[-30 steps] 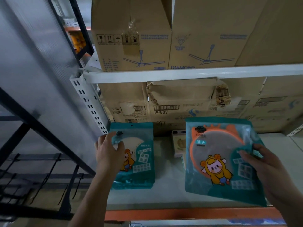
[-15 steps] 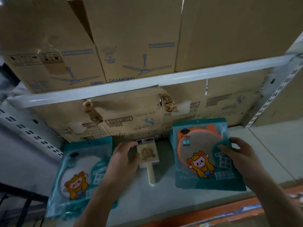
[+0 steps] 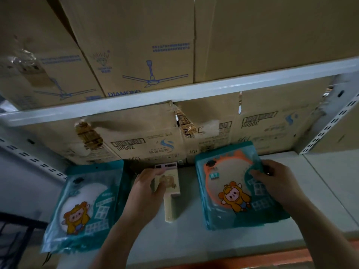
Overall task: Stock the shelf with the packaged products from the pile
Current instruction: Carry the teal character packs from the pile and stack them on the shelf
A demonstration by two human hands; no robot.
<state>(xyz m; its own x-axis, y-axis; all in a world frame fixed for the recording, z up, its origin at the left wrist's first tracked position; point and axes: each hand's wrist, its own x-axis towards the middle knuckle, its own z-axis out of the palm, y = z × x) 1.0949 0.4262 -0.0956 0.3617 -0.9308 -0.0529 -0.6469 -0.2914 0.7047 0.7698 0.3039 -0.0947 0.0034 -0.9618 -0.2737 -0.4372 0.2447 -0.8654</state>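
Two teal packets with a cartoon figure lie on the grey shelf board. The left packet has a white disc inside and lies alone at the shelf's left end. The right packet has an orange-rimmed disc and sits on a small stack; my right hand holds its upper right edge. Between the packets lies a cream paddle-shaped item with a handle. My left hand grips the paddle's head, thumb on its face.
Cardboard boxes marked 300ml fill the back of this shelf. A white beam carries more boxes with a ceiling-fan print above. Slotted uprights stand at both ends. An orange front rail edges the shelf.
My left hand let go of the left packet and moved right onto the cream paddle item. My right hand lowered the orange-disc packet onto the shelf. The view swung right.
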